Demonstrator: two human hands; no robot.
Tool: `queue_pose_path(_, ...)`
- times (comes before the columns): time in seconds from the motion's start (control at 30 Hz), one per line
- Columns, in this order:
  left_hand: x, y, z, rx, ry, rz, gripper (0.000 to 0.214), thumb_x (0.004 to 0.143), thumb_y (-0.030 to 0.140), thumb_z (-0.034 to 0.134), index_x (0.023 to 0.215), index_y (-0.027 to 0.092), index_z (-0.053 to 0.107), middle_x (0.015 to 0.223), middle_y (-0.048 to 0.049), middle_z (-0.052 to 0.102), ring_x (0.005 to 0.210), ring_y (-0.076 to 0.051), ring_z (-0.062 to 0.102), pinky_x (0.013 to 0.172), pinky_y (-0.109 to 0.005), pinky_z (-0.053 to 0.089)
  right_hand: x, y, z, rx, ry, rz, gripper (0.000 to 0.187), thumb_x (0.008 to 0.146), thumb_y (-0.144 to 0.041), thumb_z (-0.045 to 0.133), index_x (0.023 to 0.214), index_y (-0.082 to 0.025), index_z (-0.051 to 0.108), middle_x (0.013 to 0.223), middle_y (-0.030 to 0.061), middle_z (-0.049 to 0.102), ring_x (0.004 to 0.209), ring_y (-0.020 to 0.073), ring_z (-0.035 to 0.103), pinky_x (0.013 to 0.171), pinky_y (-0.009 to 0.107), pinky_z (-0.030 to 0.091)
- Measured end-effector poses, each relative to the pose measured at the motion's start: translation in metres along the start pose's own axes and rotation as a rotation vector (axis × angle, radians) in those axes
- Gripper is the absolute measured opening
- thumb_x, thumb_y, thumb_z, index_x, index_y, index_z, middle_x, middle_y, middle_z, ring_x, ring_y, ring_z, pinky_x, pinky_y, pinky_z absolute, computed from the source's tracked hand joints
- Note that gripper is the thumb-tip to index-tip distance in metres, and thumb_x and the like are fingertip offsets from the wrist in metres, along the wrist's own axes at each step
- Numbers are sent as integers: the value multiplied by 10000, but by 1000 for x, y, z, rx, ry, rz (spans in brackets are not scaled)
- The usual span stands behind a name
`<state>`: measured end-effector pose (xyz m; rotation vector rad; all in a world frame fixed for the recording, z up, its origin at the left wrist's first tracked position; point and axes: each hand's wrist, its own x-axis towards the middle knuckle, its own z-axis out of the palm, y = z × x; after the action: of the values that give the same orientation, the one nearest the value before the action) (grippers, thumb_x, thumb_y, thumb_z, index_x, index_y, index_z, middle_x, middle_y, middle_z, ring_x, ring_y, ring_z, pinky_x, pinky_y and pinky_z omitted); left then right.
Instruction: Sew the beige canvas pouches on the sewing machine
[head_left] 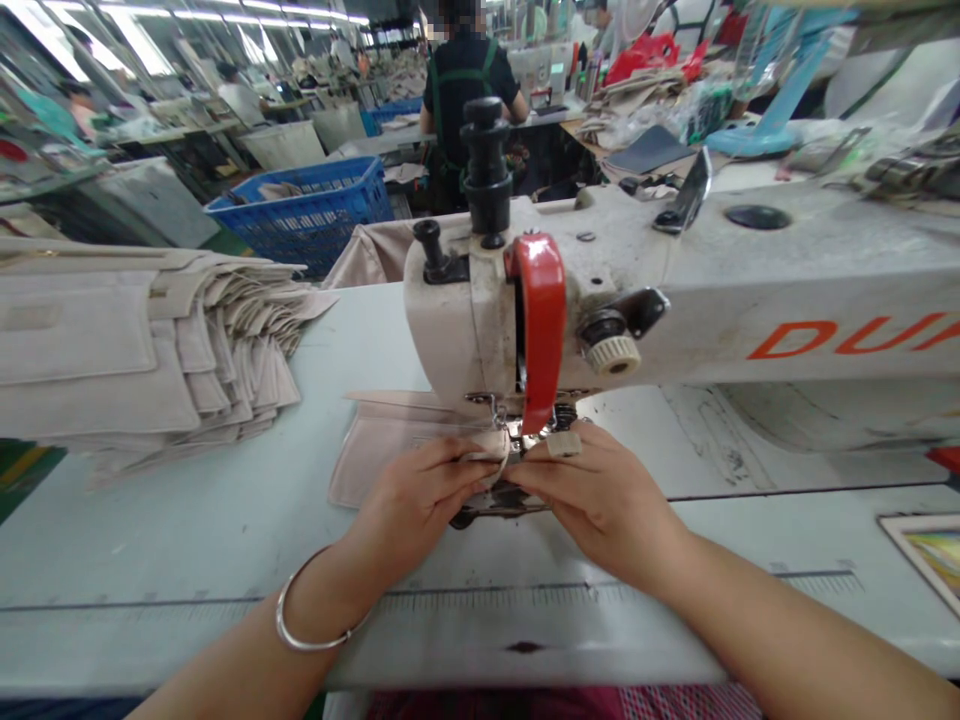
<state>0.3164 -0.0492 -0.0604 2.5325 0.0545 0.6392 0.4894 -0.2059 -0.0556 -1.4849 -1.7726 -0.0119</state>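
We hold a flat pinkish-beige fabric piece on the pale tabletop, at the needle end of a large white sewing machine with a curved red guard. Our left hand has its grip clamped on the fabric's right edge; our right hand sits just beside, its grip's hold unclear to us. Left lies a layered beige fabric stack; far left stands a blue plastic basket.

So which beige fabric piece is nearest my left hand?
The piece beneath the needle end of the sewing machine, touched by your left hand; it lies apart from the stack farther left.
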Motion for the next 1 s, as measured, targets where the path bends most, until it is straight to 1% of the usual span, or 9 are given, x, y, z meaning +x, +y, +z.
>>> queue_pose_path(0.17,-1,4,-3,38,-24,30,245,959,155,556,1172,192,672,1163,-91,685,1074,-194,652,930,-362,570,-2,8,-11,107,-71,8,279,969,-107,486,1147,-215,672,1115,55,706,970,192,604,819,360,480)
queue_pose_path(0.3,-6,12,-3,63,-75,9,45,914,173,618,911,173,663,1155,-91,665,1031,-204,650,888,-368,564,-10,6,-35,-158,-262,94,198,942,-145,539,1024,-218,704,893,46,686,855,209,575,772,369,443)
queue_pose_path(0.33,-8,13,-1,61,-69,-18,28,905,171,624,877,165,625,1153,-96,658,1016,-201,650,865,-360,567,-12,3,-40,-211,-303,122,161,931,-183,574,1023,-219,701,910,50,677,882,222,576,804,392,436)
queue_pose_path(0.4,-10,14,1,85,-43,-46,53,910,159,610,952,155,579,1162,-106,648,1022,-200,644,855,-358,568,-15,-5,-44,-225,-339,141,168,918,-268,617,1062,-213,684,989,62,668,947,243,577,869,430,420)
queue_pose_path(0.53,-13,16,5,252,-134,112,272,943,115,560,1210,165,553,1185,-77,644,1092,-207,614,936,-383,540,-18,-19,-27,-108,-337,33,177,961,-247,536,1075,-194,661,991,67,677,941,215,588,870,397,436)
queue_pose_path(0.63,-13,19,3,328,-241,167,300,953,97,536,1245,159,566,1167,-71,640,1081,-204,604,941,-368,534,-21,-20,-11,-113,-314,-22,156,951,-199,540,1051,-195,661,977,68,688,948,210,593,846,376,451)
queue_pose_path(0.73,-13,22,1,316,-295,182,314,953,88,526,1262,133,561,1187,-87,627,1102,-208,582,990,-373,513,-25,-17,-5,-129,-276,-36,162,932,-181,568,1064,-201,660,973,66,696,951,213,598,828,370,461)
queue_pose_path(0.87,-11,24,2,333,-308,178,306,941,80,545,1244,124,567,1186,-88,626,1101,-217,575,979,-382,512,-27,-16,-5,-100,-252,-28,186,932,-160,562,1091,-183,656,972,64,692,957,216,596,834,376,462)
queue_pose_path(1.0,-11,25,1,321,-253,178,265,949,104,551,1208,149,583,1155,-67,639,1054,-194,595,931,-359,525,-24,-17,-5,-83,-270,-4,205,930,-141,548,1110,-164,645,953,64,679,931,211,589,820,376,463)
